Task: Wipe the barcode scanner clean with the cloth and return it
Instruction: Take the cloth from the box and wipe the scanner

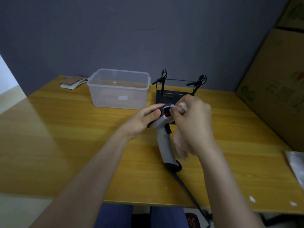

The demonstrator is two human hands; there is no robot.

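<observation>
A grey and black barcode scanner (pixel 164 142) is held above the middle of the wooden table (pixel 65 137), its red scan window facing me and its dark cable trailing off the front edge. My left hand (pixel 143 122) grips the scanner's head from the left. My right hand (pixel 194 124) holds a pale pink cloth (pixel 180 143) bunched against the right side of the scanner head, with the cloth's tail hanging beside the handle. A black scanner stand (pixel 171 96) with two clip arms sits just behind my hands.
A clear plastic box (pixel 118 89) stands at the back centre-left. Some paper packets (pixel 72 82) lie at the back left corner. Cardboard boxes (pixel 276 89) wall off the right side. A silver bag (pixel 296 167) lies at the right edge. A grey wall is behind.
</observation>
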